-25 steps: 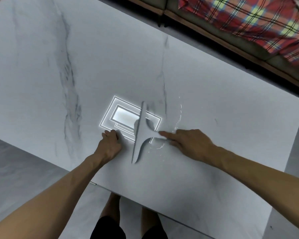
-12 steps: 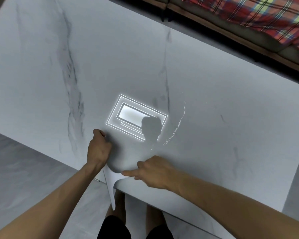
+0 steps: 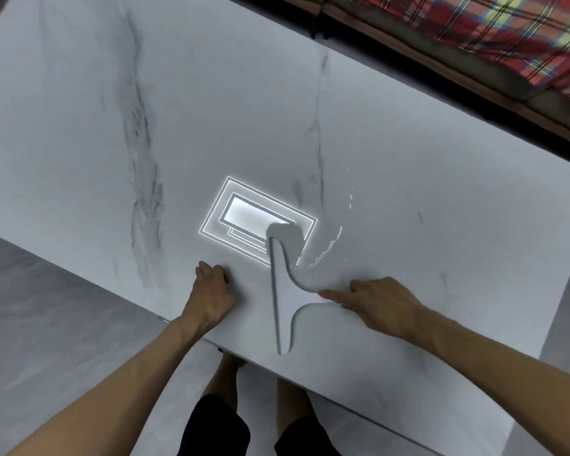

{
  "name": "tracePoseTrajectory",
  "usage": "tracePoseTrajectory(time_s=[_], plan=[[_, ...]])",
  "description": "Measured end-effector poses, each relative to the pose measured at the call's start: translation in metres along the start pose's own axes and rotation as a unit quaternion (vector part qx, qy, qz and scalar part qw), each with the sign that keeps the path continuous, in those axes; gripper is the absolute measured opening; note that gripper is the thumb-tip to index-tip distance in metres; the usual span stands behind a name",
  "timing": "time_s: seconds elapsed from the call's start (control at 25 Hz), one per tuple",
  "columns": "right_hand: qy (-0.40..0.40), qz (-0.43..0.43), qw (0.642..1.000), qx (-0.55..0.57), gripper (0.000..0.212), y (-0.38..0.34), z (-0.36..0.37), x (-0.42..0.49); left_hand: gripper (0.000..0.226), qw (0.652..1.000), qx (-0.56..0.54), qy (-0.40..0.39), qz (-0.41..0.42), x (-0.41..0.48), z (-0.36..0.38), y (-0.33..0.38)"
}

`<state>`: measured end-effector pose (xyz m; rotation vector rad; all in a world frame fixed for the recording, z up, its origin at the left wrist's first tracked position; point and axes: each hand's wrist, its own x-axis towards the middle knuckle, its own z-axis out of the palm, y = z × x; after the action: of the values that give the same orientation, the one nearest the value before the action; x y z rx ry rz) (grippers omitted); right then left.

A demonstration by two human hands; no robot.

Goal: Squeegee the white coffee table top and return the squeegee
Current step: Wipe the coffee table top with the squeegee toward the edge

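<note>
A white squeegee [image 3: 285, 287] lies flat on the white marble-look coffee table [image 3: 392, 153], near its front edge, blade running front to back. My right hand [image 3: 380, 306] grips the squeegee's handle from the right, index finger stretched along it. My left hand [image 3: 211, 296] rests on the table top just left of the blade, fingers curled, holding nothing. A thin trail of water drops [image 3: 329, 246] glints to the right of the blade's far end. A ceiling light's reflection [image 3: 254, 218] shines on the table behind the blade.
A sofa with a wooden base [image 3: 441, 57] and a red plaid blanket [image 3: 507, 31] runs along the table's far side. Grey floor [image 3: 40, 307] lies left of the table. My legs [image 3: 260, 406] stand at the front edge.
The squeegee, which hung past the front edge half a second ago, has moved back onto the table top. My right hand went forward and right with it; my left hand shifted slightly forward.
</note>
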<state>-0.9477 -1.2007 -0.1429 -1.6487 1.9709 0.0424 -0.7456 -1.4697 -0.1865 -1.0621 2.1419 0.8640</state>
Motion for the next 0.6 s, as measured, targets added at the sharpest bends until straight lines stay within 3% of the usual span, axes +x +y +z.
tracePoseTrajectory(time_s=[0.12, 0.28, 0.4, 0.6], plan=[[-0.037, 0.101, 0.994, 0.024, 0.046, 0.017, 0.001, -0.053, 0.022, 0.999, 0.036, -0.033, -0.02, 0.005, 0.003, 0.007], [-0.031, 0.198, 0.978, 0.053, 0.043, 0.007, -0.003, -0.105, 0.022, 0.998, 0.047, -0.048, -0.005, 0.002, -0.001, 0.002], [-0.042, 0.179, 0.98, 0.076, 0.042, -0.034, -0.002, -0.097, 0.018, 1.0, 0.02, -0.012, 0.019, -0.007, -0.008, -0.01], [-0.033, 0.049, 0.996, 0.069, 0.041, -0.126, 0.027, -0.007, 0.017, 0.993, -0.063, 0.099, 0.002, -0.039, -0.016, -0.051]])
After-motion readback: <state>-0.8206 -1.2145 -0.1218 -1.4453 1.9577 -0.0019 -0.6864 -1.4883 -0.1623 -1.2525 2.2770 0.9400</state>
